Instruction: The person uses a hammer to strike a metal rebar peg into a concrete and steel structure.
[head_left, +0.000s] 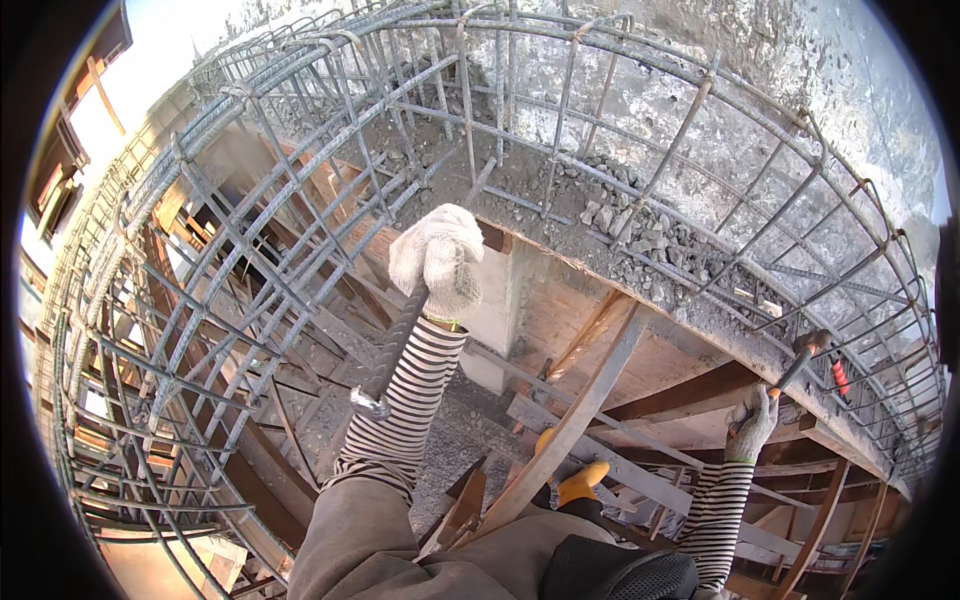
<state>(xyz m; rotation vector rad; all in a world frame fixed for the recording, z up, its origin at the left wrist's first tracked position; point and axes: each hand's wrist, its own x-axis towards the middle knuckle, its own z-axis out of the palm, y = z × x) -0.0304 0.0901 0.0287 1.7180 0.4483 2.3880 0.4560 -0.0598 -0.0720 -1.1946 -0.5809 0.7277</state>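
Note:
In a white knitted glove, my left hand [436, 262] is closed around a short length of ribbed steel bar [398, 348]. The bar slants down along my striped sleeve, and its lower end looks bright and rough. The fist is just in front of the concrete ledge, beside the rebar cage [290, 190]. Lower right, my gloved right hand [754, 428] is wrapped round the handle of a hammer [792, 368]. The hammer's head lies at the ledge's edge, close to the rebar.
Broken concrete rubble [655, 240] lies on the ledge between the bars. A red-handled object [839, 377] sits right of the hammer. A timber prop [560, 425] slants across in front of me, with boards and planks below. A yellow boot [583, 483] shows beneath. The concrete wall [780, 80] rises behind.

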